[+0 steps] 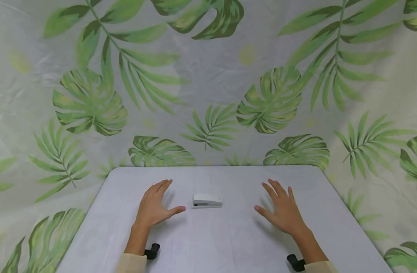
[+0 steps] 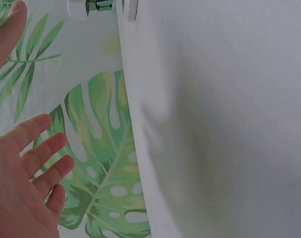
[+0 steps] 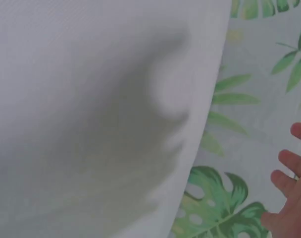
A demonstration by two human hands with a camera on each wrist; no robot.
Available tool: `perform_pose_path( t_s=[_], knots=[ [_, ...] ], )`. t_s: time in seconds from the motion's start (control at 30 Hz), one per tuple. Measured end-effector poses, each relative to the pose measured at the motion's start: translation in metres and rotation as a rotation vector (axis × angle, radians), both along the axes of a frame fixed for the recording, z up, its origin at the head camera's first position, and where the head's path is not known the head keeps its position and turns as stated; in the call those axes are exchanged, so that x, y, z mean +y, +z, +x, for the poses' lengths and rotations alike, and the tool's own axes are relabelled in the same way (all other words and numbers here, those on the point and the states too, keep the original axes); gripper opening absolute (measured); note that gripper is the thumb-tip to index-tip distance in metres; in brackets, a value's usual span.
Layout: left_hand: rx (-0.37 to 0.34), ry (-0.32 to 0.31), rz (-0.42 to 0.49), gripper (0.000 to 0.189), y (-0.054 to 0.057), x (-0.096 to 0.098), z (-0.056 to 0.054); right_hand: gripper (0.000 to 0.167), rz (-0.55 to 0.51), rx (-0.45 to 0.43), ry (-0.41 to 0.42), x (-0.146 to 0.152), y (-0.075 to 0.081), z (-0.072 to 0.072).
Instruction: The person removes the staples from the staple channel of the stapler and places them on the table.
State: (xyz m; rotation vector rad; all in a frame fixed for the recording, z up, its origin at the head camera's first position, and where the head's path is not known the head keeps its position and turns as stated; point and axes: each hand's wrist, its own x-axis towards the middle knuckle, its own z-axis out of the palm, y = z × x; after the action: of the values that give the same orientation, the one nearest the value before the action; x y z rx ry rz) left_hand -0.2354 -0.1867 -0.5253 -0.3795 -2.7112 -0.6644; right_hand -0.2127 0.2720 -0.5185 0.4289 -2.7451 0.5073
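My left hand (image 1: 154, 207) and right hand (image 1: 284, 211) are empty, splayed either side of the stapler (image 1: 207, 200), so I'd go in gently tbh.

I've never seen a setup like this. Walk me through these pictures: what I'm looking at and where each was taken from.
There is no machine here, just a person's two bare hands. The widest picture comes from a head-worn camera looking forward and down. The other two come from cameras on the left and right wrists; the black devices near the cuffs are probably those. A white stapler lies on the pale table, with a leaf-patterned backdrop behind. The left hand and right hand are spread on either side of the stapler, holding nothing. The left wrist view catches part of the stapler at its top edge.
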Motion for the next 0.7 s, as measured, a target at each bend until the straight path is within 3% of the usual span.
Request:
perform_pose_path(
  t_s=[0.4,0.7],
  knots=[
    [-0.035,-0.03,0.029,0.103,-0.009,0.016,-0.006,0.078,-0.034,0.061,0.053,-0.036,-0.004,-0.009],
    [-0.044,-0.061,0.039,0.095,-0.017,0.027,-0.014,0.076,-0.09,0.016,0.094,-0.056,-0.003,-0.01]
  ],
)
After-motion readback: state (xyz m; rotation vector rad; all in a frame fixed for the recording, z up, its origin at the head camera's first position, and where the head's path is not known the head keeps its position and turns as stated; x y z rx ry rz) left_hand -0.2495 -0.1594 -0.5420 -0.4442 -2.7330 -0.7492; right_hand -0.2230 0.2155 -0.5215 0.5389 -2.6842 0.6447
